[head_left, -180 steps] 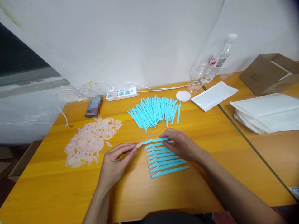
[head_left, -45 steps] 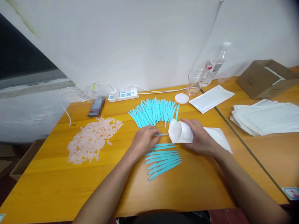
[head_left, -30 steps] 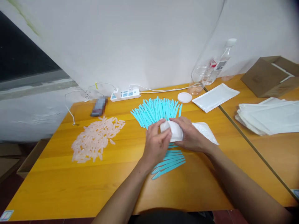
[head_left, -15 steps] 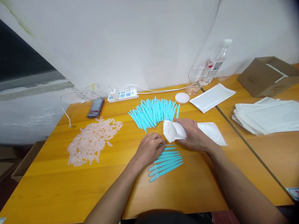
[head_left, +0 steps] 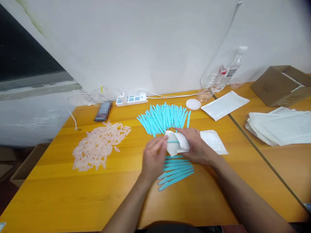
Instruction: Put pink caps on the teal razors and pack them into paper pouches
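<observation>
My right hand (head_left: pixel 194 146) is closed around a white padded pouch (head_left: pixel 182 142), its mouth gaping toward the left. At that mouth, the fingertips of my left hand (head_left: pixel 155 154) pinch a slim turquoise razor-like stick (head_left: pixel 173 141), whose length lies partly inside the pouch. Below both hands, several more turquoise sticks (head_left: pixel 178 174) lie in a row, side by side on the table. A large heap of turquoise sticks (head_left: pixel 165 118) spreads just beyond my hands. Right of my right wrist lies another flat white bubble pouch (head_left: pixel 213 141).
Pale pink translucent slips (head_left: pixel 97 147) are heaped at left, near a phone (head_left: pixel 103 111). A power strip (head_left: pixel 131 99), a round lid (head_left: pixel 193 104), a clear jar (head_left: pixel 206 87) and a bottle (head_left: pixel 229 71) line the wall. White pouches (head_left: pixel 282 126) and a cardboard box (head_left: pixel 277 85) are at right.
My left hand has risen from the row on the table to the pouch mouth, bringing one turquoise stick. My right hand has shifted slightly left with the pouch. The camera view has moved slightly.
</observation>
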The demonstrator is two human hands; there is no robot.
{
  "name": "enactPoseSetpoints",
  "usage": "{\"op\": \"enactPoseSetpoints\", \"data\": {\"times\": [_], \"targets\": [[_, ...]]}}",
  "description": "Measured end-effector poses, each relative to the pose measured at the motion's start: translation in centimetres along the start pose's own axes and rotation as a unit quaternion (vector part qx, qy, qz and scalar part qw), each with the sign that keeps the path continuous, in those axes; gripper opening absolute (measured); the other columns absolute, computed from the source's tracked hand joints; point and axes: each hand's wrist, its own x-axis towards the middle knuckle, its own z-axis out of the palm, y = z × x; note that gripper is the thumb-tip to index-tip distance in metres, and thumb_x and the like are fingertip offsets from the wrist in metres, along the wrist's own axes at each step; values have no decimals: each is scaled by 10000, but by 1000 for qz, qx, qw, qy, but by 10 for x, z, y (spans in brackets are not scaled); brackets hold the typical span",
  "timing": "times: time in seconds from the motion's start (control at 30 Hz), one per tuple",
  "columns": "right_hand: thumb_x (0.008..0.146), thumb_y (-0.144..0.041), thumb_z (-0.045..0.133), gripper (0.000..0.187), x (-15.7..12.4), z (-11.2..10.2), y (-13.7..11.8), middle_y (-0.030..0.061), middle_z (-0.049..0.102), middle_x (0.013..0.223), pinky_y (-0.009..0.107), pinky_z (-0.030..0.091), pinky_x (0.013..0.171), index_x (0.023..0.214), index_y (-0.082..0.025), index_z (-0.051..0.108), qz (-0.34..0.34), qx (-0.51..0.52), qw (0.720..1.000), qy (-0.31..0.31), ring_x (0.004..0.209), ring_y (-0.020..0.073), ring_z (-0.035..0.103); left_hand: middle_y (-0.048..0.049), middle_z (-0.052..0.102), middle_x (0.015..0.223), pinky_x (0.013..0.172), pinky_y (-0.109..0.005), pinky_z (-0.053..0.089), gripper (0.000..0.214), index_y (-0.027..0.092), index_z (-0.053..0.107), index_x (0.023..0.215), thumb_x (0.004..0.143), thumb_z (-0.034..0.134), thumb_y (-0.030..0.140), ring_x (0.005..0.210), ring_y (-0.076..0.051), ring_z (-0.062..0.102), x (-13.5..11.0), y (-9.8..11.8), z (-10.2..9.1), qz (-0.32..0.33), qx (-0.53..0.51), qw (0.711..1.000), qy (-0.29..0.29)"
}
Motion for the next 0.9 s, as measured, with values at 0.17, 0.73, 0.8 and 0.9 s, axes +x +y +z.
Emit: {"op": "enactPoseSetpoints", "data": {"times": [0.17, 0.73, 0.8, 0.9], "targets": [[827, -375, 700, 726, -2, -1, 9, 154, 604, 1294, 497, 376, 982, 1454, -225, 365, 7, -2, 999, 38, 1172, 346, 559, -99, 598, 1342, 1050, -438, 439, 317, 276, 678, 1277, 1003, 520, 288, 1249, -240, 532, -8, -1, 1, 41, 72, 996, -40], [799, -346, 688, 703, -9, -8, 18, 143, 622, 1234, 492, 366, 971, 1431, -201, 415, 23, -17, 999, 36, 1139, 351, 566, 2, 658, 995, 828, -312, 575, 533, 301, 483, 1382, 894, 694, 257, 834, -133, 689, 3, -6, -54, -43, -46, 995, 75], [800, -335, 686, 708, -7, -5, 14, 139, 620, 1234, 493, 367, 973, 1436, -204, 403, 14, -14, 1000, 23, 1140, 347, 563, 1, 634, 1029, 812, -310, 593, 594, 299, 456, 1416, 881, 713, 295, 788, -123, 707, 3, -2, -57, -75, -117, 982, 131], [792, -330, 692, 734, -5, -1, 10, 142, 616, 1240, 498, 373, 970, 1447, -210, 385, 7, -13, 1000, 17, 1139, 351, 562, -30, 642, 1046, 794, -281, 582, 399, 228, 598, 1297, 924, 654, 356, 792, -125, 705, 2, 0, -51, -106, -117, 981, 114]]}}
